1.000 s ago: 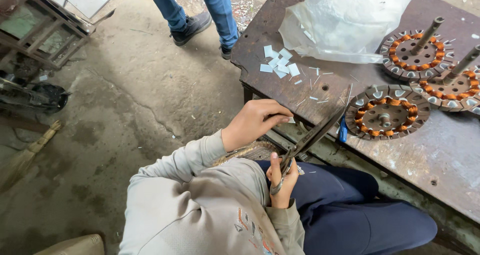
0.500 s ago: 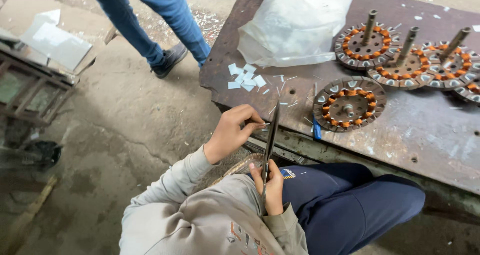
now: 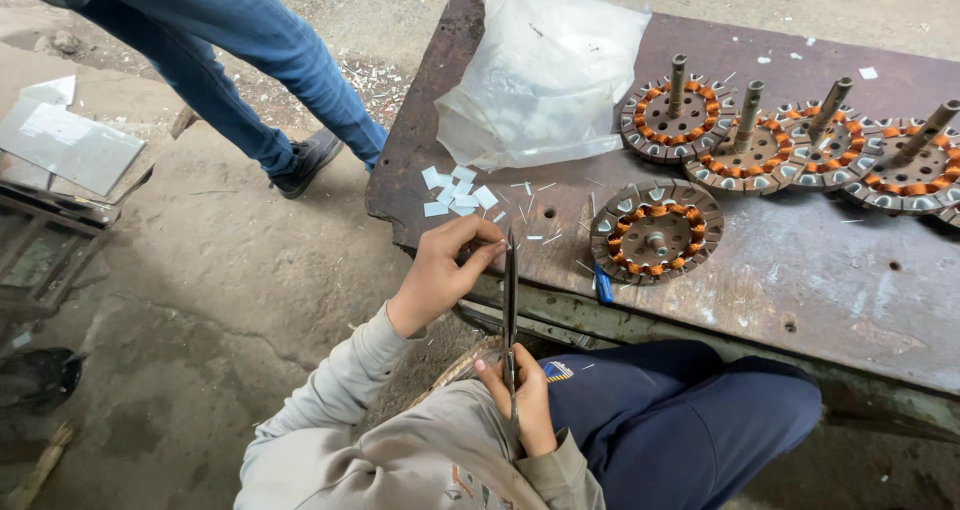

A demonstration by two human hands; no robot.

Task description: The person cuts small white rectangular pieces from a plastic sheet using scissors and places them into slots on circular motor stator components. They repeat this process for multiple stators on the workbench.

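Note:
My right hand (image 3: 525, 402) grips the handles of long dark scissors (image 3: 510, 300), low over my lap. Their blades point straight up toward the table edge. My left hand (image 3: 440, 272) is just left of the blades, with thumb and fingertips pinched on a small pale piece that is barely visible. Small white cut squares (image 3: 455, 190) and thin slivers lie on the table right above that hand. A round stator with copper windings (image 3: 655, 232) lies flat to the right of the scissors.
The rusty metal table (image 3: 820, 270) also carries a crumpled clear plastic bag (image 3: 545, 75) and several more wound stators with upright shafts (image 3: 790, 140). Another person's legs in blue jeans (image 3: 230, 70) stand on the concrete floor at upper left. A metal rack (image 3: 60, 180) is at far left.
The scissors have swung from a slant to upright, and my left hand has closed in on the blades. The view has shifted toward the table, and the standing person now appears further left.

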